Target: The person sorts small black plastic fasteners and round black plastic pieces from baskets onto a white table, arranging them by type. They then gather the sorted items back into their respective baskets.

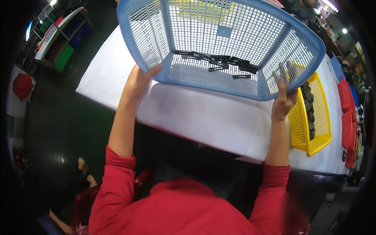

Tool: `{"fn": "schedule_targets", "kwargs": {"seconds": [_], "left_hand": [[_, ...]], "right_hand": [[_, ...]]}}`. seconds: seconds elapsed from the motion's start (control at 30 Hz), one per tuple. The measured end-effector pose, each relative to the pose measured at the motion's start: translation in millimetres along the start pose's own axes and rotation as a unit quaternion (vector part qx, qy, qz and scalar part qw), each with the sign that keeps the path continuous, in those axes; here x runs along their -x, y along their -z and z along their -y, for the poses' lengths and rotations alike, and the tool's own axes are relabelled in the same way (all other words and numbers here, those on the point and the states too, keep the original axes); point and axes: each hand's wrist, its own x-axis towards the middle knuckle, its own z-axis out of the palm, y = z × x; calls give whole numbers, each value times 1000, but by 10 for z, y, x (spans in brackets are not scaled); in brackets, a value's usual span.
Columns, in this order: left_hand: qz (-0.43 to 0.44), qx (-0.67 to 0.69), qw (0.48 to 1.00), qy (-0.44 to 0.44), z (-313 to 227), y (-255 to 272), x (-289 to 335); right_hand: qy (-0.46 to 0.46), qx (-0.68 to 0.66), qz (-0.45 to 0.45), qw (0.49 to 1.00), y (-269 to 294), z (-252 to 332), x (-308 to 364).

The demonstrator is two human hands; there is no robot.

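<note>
A large blue plastic basket [224, 32] with mesh walls is tilted up over the white table, its open side facing me. Several small flat black slotted pieces [218, 67] lie in a loose row inside it. My left hand [139, 80] grips the basket's near left corner, thumb over the rim. At the near right corner, my right hand [284, 100] is closed on the rim, with fingers against the mesh side wall. Parts of the fingers of both hands are hidden by the rim.
Beside my right forearm a yellow mesh basket [325, 145] holds a row of dark pieces. Red trays [347, 117] line the white table's [188, 113] right edge. A shelf with a green bin [64, 57] stands at far left. Another person [304, 11] is at the back right.
</note>
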Motion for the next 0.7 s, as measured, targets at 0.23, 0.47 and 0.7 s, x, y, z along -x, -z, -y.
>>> {"fn": "schedule_targets", "kwargs": {"seconds": [0.23, 0.47, 0.7], "left_hand": [[-33, 89, 995, -41, 148, -267, -182], [-55, 69, 993, -72, 404, -240, -241], [-132, 161, 975, -82, 528, -145, -298]], "right_hand": [[-13, -8, 70, 997, 159, -127, -143], [-64, -27, 113, 991, 221, -217, -118], [2, 96, 178, 979, 5, -262, -18]]}}
